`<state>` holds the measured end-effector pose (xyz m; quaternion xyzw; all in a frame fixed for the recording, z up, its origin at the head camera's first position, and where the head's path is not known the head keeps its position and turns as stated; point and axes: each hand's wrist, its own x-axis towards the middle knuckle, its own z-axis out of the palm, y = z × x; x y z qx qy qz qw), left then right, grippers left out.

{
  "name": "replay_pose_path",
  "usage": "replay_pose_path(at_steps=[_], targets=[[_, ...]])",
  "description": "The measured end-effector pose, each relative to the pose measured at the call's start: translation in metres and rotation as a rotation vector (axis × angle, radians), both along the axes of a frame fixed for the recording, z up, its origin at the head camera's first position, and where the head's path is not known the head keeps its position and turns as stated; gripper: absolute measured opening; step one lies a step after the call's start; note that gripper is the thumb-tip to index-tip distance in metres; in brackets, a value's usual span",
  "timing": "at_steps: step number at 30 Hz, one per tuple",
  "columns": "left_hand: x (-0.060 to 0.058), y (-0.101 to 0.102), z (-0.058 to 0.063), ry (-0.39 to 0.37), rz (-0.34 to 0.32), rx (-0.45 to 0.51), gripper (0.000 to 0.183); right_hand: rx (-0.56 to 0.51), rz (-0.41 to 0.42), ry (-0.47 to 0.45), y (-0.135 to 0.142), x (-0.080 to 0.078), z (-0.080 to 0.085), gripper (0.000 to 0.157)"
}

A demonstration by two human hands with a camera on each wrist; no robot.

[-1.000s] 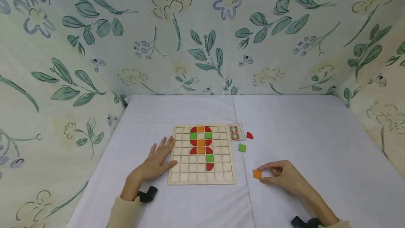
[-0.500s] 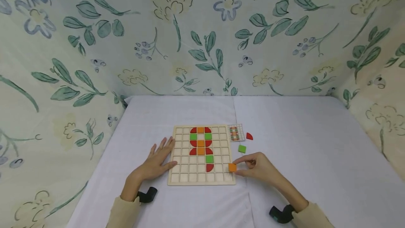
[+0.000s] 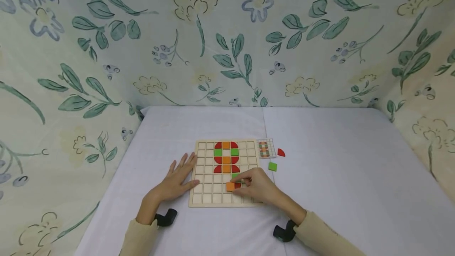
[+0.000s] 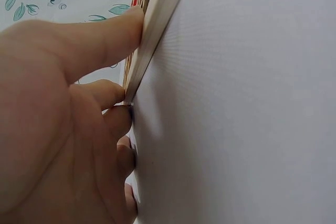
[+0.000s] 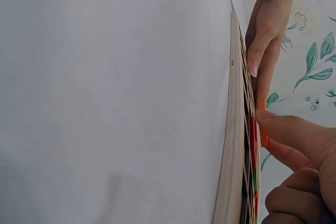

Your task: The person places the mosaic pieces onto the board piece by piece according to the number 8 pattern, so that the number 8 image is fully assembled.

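Observation:
Between thumb and fingertips, my right hand (image 3: 258, 187) pinches an orange square tile (image 3: 230, 187) over the lower middle of a wooden grid board (image 3: 207, 189). In the right wrist view the orange tile (image 5: 263, 121) shows edge-on, close to the board's surface. Just right of the tile, a red quarter-round piece (image 3: 237, 185) is partly hidden by my fingers. My left hand (image 3: 177, 177) lies spread along the board's left side, thumb and fingertips touching its edge. Red, orange and green pieces fill several cells in the board's middle columns.
A small pattern card (image 3: 266, 148) lies against the board's upper right edge. Beside it on the white cloth are a loose red quarter-round piece (image 3: 281, 152) and a green square tile (image 3: 272, 166). Flowered fabric (image 3: 227, 50) hangs behind and at the sides.
My right hand has carried the orange tile leftward from the cloth, across the board's right edge, to the lower middle cells. My left hand has stayed in place.

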<state>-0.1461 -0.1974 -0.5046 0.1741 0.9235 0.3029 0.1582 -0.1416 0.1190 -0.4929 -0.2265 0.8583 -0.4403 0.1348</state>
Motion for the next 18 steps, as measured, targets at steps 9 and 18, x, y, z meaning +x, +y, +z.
replay_pose_path(at_steps=[9, 18], targets=[[-0.0019, 0.0005, 0.0018, 0.000, -0.003, -0.004, 0.085, -0.005, 0.020, -0.013, -0.0070, -0.0028, -0.0006, 0.023], [-0.0026, -0.0003, -0.0004, -0.015, 0.003, -0.020, 0.086, -0.024, 0.003, -0.033, -0.0098, -0.0029, -0.0035, 0.023]])
